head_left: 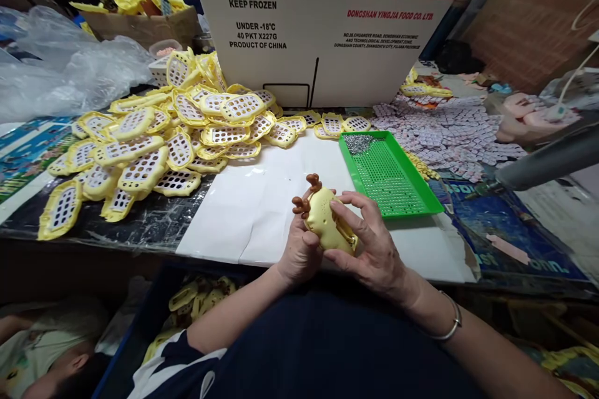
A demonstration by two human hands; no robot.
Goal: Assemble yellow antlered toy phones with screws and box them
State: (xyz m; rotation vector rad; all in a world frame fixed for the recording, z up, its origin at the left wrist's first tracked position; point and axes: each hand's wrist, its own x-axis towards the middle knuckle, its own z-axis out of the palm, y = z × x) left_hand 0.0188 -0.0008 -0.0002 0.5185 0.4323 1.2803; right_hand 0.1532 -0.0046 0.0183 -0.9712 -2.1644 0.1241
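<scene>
A pale yellow plastic animal-shaped shell [322,218] with brown antler-like pieces at its upper end is held above the front of the white work sheet. My left hand [303,249] is closed around its lower left side. On the right side, my right hand [372,243] has its fingers and thumb closed against the shell's edge. Just behind the right hand lies a green tray [390,181] with small holes and many tiny silvery pieces gathered at its far left corner. What the shell's far side looks like is hidden.
A large pile of yellow-rimmed parts with white perforated panels [140,162] covers the left of the table. A white and red carton [322,75] stands behind. Many small pale pieces [444,131] lie at right, near a grey metal arm [547,153]. A blue bin [135,330] with yellow parts sits below.
</scene>
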